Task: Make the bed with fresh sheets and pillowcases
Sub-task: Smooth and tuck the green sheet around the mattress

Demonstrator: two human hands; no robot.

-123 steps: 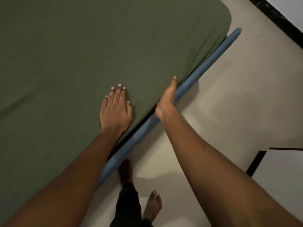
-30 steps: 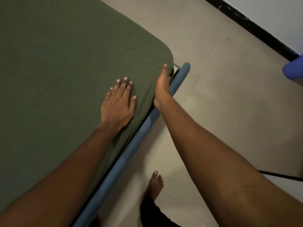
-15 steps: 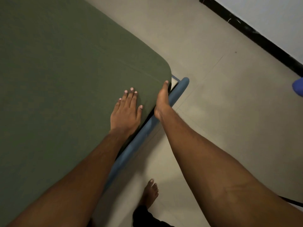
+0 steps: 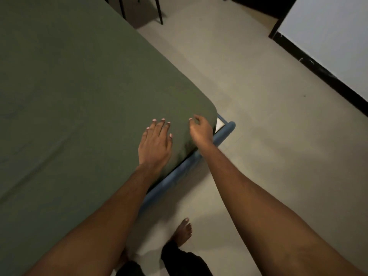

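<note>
Nearest to me, at the bottom of my view, a bare foot [image 4: 183,229] stands on the pale floor [image 4: 258,148] below a dark trouser leg [image 4: 180,255], just beside the bed. Both forearms reach up and away from me, and the two hands are apart, a short gap of cloth between them. The left hand [image 4: 155,144] lies flat on the green sheet [image 4: 79,100], fingers straight and slightly spread, palm down near the bed's edge. The right hand [image 4: 201,130] is over the rounded corner of the sheet, its fingers loosely curled and its thumb close to a fingertip; I cannot tell whether it pinches the cloth or only hovers on it. The sheet covers the whole mattress that I see, stretched fairly smooth, with faint creases running across it on the left. Along the bed's side under the wrists runs a blue frame rail [image 4: 180,174], ending just past the corner, where a small white patch [image 4: 219,123] shows between sheet and rail. Farther off, dark furniture legs [image 4: 160,11] stand on the floor beyond the bed, and a black skirting [image 4: 318,69] runs under a light wall [image 4: 328,32].
</note>
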